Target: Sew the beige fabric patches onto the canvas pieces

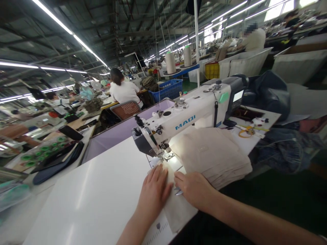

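Note:
A white sewing machine (184, 120) stands on the table, its needle area lit above a strip of cream fabric (178, 211). My left hand (156, 186) lies flat on that fabric just in front of the presser foot, fingers stretched towards it. Close beside it, my right hand (195, 190) is curled over the fabric's right side, closed around thread snips (178, 191) whose metal blades poke out below the fingers. A stack of cream fabric pieces (212, 153) rests under the machine arm, right of the needle.
The white tabletop (102, 190) stretches to the left, with a lilac bin (107, 141) behind it. Thread cones (170, 63) stand on a blue rack. Small tools (247, 131) and denim (283, 149) lie at the right. A co-worker (125, 88) sits ahead.

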`<state>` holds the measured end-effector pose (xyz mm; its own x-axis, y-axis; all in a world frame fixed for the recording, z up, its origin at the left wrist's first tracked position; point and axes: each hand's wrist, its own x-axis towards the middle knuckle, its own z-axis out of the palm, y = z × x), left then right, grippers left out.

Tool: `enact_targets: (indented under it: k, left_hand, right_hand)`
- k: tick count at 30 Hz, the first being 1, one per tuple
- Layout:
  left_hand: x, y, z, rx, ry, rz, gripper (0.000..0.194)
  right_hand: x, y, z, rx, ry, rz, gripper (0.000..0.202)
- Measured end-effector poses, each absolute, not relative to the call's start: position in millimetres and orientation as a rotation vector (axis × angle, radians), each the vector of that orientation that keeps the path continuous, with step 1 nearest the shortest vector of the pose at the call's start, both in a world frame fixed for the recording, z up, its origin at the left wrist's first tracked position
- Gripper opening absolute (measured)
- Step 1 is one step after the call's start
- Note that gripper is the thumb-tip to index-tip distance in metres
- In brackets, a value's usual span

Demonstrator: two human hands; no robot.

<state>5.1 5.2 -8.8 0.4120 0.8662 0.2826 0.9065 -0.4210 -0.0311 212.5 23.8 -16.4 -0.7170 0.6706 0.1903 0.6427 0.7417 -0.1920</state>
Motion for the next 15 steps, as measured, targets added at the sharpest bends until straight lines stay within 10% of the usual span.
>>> enact_targets:
  k: [15]
  left_hand:
    - [8.0,7.6,-15.4,-2.466,-1.593,-0.311,0.039]
  right_hand:
    - [213.1,22.5,-21.7,-0.979,-2.676,0.123,0.015]
